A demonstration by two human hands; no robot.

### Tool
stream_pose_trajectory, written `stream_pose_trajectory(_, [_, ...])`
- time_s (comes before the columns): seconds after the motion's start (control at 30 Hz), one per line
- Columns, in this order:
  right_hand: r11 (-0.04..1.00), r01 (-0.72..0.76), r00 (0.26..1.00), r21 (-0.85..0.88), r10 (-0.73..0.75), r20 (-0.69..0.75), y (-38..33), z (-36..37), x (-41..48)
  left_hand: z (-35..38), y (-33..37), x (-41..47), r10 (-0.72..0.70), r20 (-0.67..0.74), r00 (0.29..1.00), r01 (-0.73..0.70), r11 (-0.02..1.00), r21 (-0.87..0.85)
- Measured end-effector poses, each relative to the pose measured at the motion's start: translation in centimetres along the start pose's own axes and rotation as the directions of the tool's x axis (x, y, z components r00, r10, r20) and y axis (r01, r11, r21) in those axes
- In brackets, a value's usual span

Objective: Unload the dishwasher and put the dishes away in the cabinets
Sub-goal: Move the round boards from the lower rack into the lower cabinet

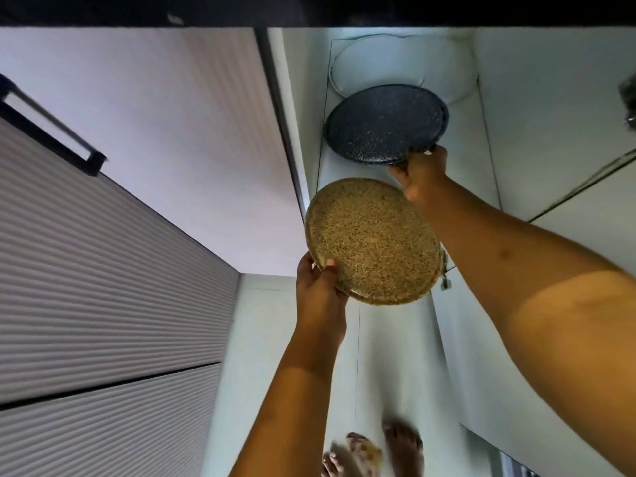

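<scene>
My left hand (pixel 318 287): fingers curled round the tan plate (pixel 373 241) at its rim.
My right hand (pixel 421 177): pinching the dark plate (pixel 385 123) at its edge.
Behind it: a white plate (pixel 378 60), perhaps inside the cabinet (pixel 516 98).

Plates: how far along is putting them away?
Done: a white plate already lies in the cabinet. In hand: the right hand grips the dark speckled plate by its rim just over the white one; the left hand holds the tan speckled plate outside. Left: stow both. The dishwasher is out of view.
</scene>
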State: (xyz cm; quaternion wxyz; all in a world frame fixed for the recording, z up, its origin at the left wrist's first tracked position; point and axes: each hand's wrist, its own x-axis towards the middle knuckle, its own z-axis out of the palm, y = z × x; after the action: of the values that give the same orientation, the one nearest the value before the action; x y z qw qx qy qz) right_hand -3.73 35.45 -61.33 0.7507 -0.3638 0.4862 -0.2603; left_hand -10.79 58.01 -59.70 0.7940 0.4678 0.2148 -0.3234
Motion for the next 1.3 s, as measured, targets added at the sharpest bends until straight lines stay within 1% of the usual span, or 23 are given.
stream_pose_trajectory(0.07, [0.999, 0.003, 1.0, -0.054, -0.003, 0.0, -0.1, 0.7, 1.1, 0.2, 0.0, 0.2, -0.008, -0.011, 1.0, 0.007, 1.0, -0.012])
stream_pose_trajectory(0.1, [0.999, -0.009, 1.0, -0.037, 0.009, 0.011, -0.1, 1.0, 1.7, 0.3, -0.1, 0.3, -0.015, -0.016, 1.0, 0.015, 1.0, -0.019])
stream_pose_trajectory(0.17, [0.995, -0.075, 0.997, 0.068, 0.073, 0.027, -0.3, 1.3, 2.6, 0.5, -0.2, 0.5, -0.03, -0.021, 0.999, 0.029, 0.999, -0.037])
stream_pose_trajectory(0.2, [0.991, -0.12, 0.992, 0.052, 0.119, 0.028, -0.5, 1.4, 3.0, 0.6, -0.3, 0.6, -0.034, -0.024, 0.999, 0.033, 0.998, -0.046])
stream_pose_trajectory(0.27, [0.977, -0.153, 0.986, -0.148, 0.16, 0.039, -0.8, 1.5, 4.0, 0.9, -0.4, 0.8, -0.037, -0.025, 0.999, 0.035, 0.997, -0.062])
stream_pose_trajectory(0.3, [0.948, -0.133, 0.986, -0.288, 0.157, 0.06, -0.8, 1.6, 4.8, 1.0, -0.4, 1.0, -0.035, -0.022, 0.999, 0.033, 0.997, -0.071])
stream_pose_trajectory(0.33, [0.896, -0.103, 0.985, -0.433, 0.153, 0.081, -0.8, 1.6, 5.5, 1.1, -0.4, 1.0, -0.034, -0.018, 0.999, 0.033, 0.996, -0.079])
stream_pose_trajectory(0.4, [0.778, -0.102, 0.977, -0.62, 0.196, 0.085, -1.3, 1.7, 6.3, 1.3, -0.4, 1.3, -0.029, -0.008, 1.0, 0.029, 0.995, -0.096])
stream_pose_trajectory(0.5, [0.673, -0.043, 0.972, -0.739, 0.2, 0.125, -2.3, 2.1, 6.9, 1.5, -0.4, 1.5, -0.022, -0.007, 1.0, 0.021, 0.993, -0.118])
stream_pose_trajectory(0.63, [0.472, 0.066, 0.977, -0.879, 0.15, 0.154, -2.3, 2.1, 7.1, 2.2, -0.6, 1.6, -0.017, 0.002, 1.0, 0.018, 0.991, -0.131])
stream_pose_trajectory(0.73, [0.407, 0.131, 0.972, -0.904, 0.127, 0.198, -2.0, 1.7, 6.4, 2.7, -0.6, 1.7, -0.012, -0.005, 1.0, 0.011, 0.99, -0.141])
stream_pose_trajectory(0.77, [0.407, 0.163, 0.968, -0.899, 0.113, 0.226, -2.0, 1.6, 5.9, 2.7, -0.6, 1.7, -0.011, -0.005, 1.0, 0.01, 0.99, -0.144])
stream_pose_trajectory(0.8, [0.433, 0.178, 0.964, -0.884, 0.102, 0.244, -2.2, 1.5, 5.1, 2.8, -0.6, 1.8, -0.009, -0.007, 1.0, 0.008, 0.99, -0.144])
stream_pose_trajectory(0.87, [0.475, 0.182, 0.975, -0.861, 0.025, 0.22, -2.4, 0.9, 3.6, 2.8, -0.7, 1.9, -0.008, -0.012, 1.0, 0.006, 0.99, -0.141])
stream_pose_trajectory(0.97, [0.453, 0.171, 0.985, -0.875, -0.105, 0.138, -2.3, -2.1, 0.5, 3.2, -0.5, 2.1, 0.001, -0.001, 1.0, -0.001, 0.989, -0.147])
stream_pose_trajectory(1.0, [0.475, 0.147, 0.988, -0.867, -0.109, 0.107, -2.0, -3.7, -0.6, 3.4, -0.5, 2.2, 0.014, 0.004, 1.0, -0.013, 0.989, -0.148])
stream_pose_trajectory(1.07, [0.598, 0.072, 0.997, -0.798, -0.077, 0.033, -1.0, -6.7, -3.3, 3.8, -0.1, 2.6, 0.047, 0.011, 0.999, -0.045, 0.99, -0.136])
stream_pose_trajectory(1.1, [0.702, 0.008, 1.0, -0.712, -0.024, -0.013, -0.4, -8.0, -4.7, 4.0, 0.1, 2.8, 0.057, 0.017, 0.998, -0.054, 0.99, -0.128])
stream_pose_trajectory(1.13, [0.811, -0.067, 0.998, -0.581, 0.054, -0.039, 0.2, -9.1, -6.4, 4.3, 0.4, 3.1, 0.063, 0.025, 0.998, -0.06, 0.992, -0.114])
stream_pose_trajectory(1.17, [0.892, -0.139, 0.99, -0.43, 0.141, -0.028, 1.0, -10.1, -7.7, 4.6, 0.6, 3.4, 0.063, 0.031, 0.998, -0.06, 0.993, -0.098])
stream_pose_trajectory(1.2, [0.939, -0.19, 0.979, -0.286, 0.204, 0.021, 1.6, -10.8, -9.0, 5.1, 0.9, 3.6, 0.059, 0.038, 0.998, -0.056, 0.995, -0.083])
stream_pose_trajectory(1.23, [0.96, -0.214, 0.97, -0.179, 0.23, 0.074, 2.2, -11.3, -9.9, 5.6, 1.1, 3.8, 0.051, 0.049, 0.997, -0.047, 0.996, -0.07])
stream_pose_trajectory(1.3, [0.973, -0.228, 0.963, -0.032, 0.231, 0.142, 2.9, -11.2, -10.5, 6.7, 1.4, 4.2, 0.028, 0.074, 0.997, -0.024, 0.999, -0.046])
